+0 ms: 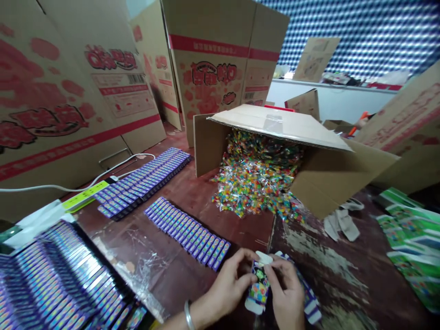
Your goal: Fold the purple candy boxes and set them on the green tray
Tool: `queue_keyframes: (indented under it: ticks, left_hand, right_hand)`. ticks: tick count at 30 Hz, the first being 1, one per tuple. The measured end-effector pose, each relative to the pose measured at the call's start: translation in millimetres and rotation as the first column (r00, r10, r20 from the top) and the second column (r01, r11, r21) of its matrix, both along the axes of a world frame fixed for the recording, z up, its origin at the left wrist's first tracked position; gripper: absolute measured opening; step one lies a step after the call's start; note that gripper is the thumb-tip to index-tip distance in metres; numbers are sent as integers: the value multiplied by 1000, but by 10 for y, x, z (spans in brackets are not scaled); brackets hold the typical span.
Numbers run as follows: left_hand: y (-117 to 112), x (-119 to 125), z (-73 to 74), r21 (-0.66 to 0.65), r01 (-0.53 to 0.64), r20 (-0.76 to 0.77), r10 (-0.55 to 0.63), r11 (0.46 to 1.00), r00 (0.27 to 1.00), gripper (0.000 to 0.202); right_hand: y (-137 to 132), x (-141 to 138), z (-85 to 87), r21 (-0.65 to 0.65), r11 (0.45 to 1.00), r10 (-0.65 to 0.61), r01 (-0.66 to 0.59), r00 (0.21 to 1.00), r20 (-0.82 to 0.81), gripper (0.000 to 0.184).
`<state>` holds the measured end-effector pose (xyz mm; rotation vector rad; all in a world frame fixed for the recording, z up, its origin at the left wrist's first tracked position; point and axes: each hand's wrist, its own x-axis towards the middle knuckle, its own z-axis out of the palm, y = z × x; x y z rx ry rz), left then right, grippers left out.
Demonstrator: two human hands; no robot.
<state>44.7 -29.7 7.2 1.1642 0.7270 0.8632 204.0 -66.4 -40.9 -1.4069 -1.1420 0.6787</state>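
Observation:
Between my two hands is a small purple printed carton (258,286) with white end flaps folded out at its top and bottom. My left hand (225,282), with a metal bangle at the wrist, grips the carton's left side with thumb and fingers. On the other side my right hand (287,291) holds it, the thumb near the upper flap. More purple cartons (311,300) lie partly hidden beside and under my right hand. Just left of my hands runs a row of filled-looking small purple boxes (189,231), standing side by side on the dark red table (252,227).
A cardboard box (316,178) on its side spills small clear packets of colourful candy (252,183). More purple boxes stand in stacked rows (144,181) and a tray (58,275). Green printed packs (415,252) and gloves (342,224) lie right. A white cable (68,189) crosses left.

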Motion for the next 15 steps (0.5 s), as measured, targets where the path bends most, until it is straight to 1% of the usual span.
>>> queue_keyframes:
  ticks: [2,3,5,7,8,10,12,15]
  left_hand:
    - [-9,0,-7,-25,-55,30,56,998,998,34]
    - [-11,-3,-11,-37,-73,33,74,997,997,35]
    - [-8,-13,-17,-43,-87,17,88,995,996,35]
    - [-4,-20,-17,-32,-101,-12,100,994,995,32]
    - [-3,-21,-16,-28,-110,-26,109,994,994,31]
    - [-7,-18,-15,-33,-124,-44,122,992,992,31]
    - [-15,-14,-21,-40,-114,-60,111,993,992,31]
    - [-24,-13,-40,9,-94,-106,94,996,990,30]
  right_hand:
    - [13,-11,24,15,1000,-21,22,998,-59,18]
    - [20,-15,51,17,1000,-3,4,998,-62,17]
    - [33,-18,122,18,996,83,-82,996,-36,11]
    - [39,-16,198,6,985,171,-171,985,-8,14]
    - [39,-15,234,3,982,190,-190,982,4,14]
    - [35,-18,297,-5,983,183,-183,983,6,14]
    - [31,-25,348,-16,985,172,-172,985,-27,18]
    - [43,-20,393,-107,977,171,-183,979,-107,17]
